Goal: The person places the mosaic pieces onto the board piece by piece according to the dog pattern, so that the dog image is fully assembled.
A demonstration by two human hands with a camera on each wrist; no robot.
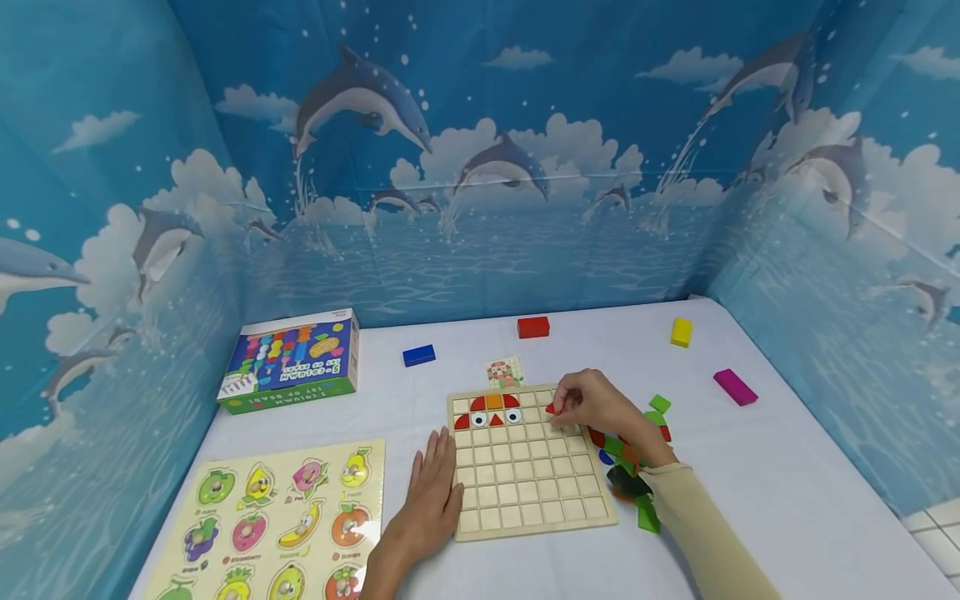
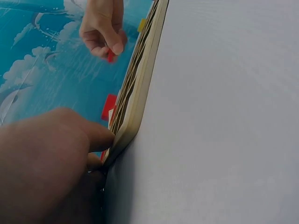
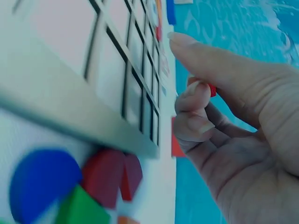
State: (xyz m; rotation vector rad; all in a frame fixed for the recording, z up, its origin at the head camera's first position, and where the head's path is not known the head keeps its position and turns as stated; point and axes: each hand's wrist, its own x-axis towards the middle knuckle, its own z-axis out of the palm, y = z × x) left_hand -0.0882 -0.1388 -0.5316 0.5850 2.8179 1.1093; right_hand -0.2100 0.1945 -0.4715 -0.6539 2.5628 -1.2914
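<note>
Far left: fruit puzzle board (image 1: 378, 471) on the bench, apart from the work. Next, left hand (image 1: 429, 500) — flat, fingers extended, at the left edge of the grid board (image 1: 519, 493); a light steadying touch there should keep the frame from sliding. Grid board: red, orange and eye pieces (image 1: 478, 419) seated at upper left, remaining cells mostly bare. Pattern card (image 1: 504, 372) just beyond its far edge; worth checking before each placement. Right hand (image 1: 596, 408) pinches a small red piece (image 1: 551, 409) between thumb and fingers, above the grid's upper right; exact shape cannot be told. Advisable: turn the piece to match the card, square its corner to the cell walls — then press flat. Far right, loose pieces (image 1: 630, 482) lie beside the frame; keep the sleeve clear.
</note>
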